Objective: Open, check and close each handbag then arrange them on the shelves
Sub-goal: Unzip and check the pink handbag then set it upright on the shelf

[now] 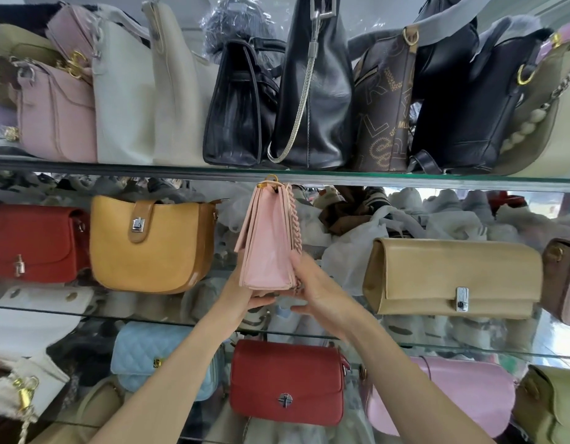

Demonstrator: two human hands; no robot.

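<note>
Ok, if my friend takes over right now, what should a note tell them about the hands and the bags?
Left hand: holds the pink bag from below.
Right hand: grips its lower chain side.
Pink bag: closed, end-on, held at the middle shelf gap between the yellow bag and the tan bag.
Done: many bags already stand on the shelves.
Left: probably set this one down. Whether it has been checked cannot be told.

Tiered glass shelves (309, 176), daylight behind

Both hands, left hand (245, 291) & right hand (315, 288), hold pink bag (266, 238) upright by its base, btwn mustard bag (152, 245) & tan clutch (450, 277), under glass shelf (117, 166).
</note>
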